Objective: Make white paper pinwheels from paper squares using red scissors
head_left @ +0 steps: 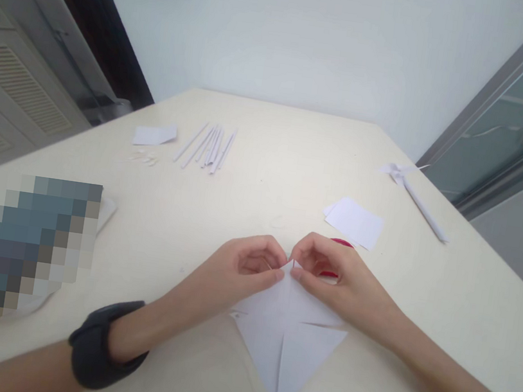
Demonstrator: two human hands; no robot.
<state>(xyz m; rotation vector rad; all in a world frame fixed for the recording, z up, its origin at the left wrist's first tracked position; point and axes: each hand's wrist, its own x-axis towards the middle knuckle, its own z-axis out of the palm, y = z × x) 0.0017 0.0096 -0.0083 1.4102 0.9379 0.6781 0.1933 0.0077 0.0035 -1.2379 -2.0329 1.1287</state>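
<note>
A square sheet of white paper (284,335) lies turned as a diamond on the table, with slits running from its corners toward the middle. At its far corner, my left hand (252,263) pinches the paper between thumb and fingers, just left of the slit. My right hand (326,270) pinches the same corner on the other side of the slit. Behind my right hand, red scissor-like handles (342,242) show in part; the rest is hidden.
White paper tubes (212,147) lie at the far left beside a paper piece (154,135) and small scraps (143,157). More paper squares (356,222) sit beyond my right hand. A paper pinwheel on a rolled stick (425,209) rests near the table's right edge. A blurred-out object (15,252) is at left.
</note>
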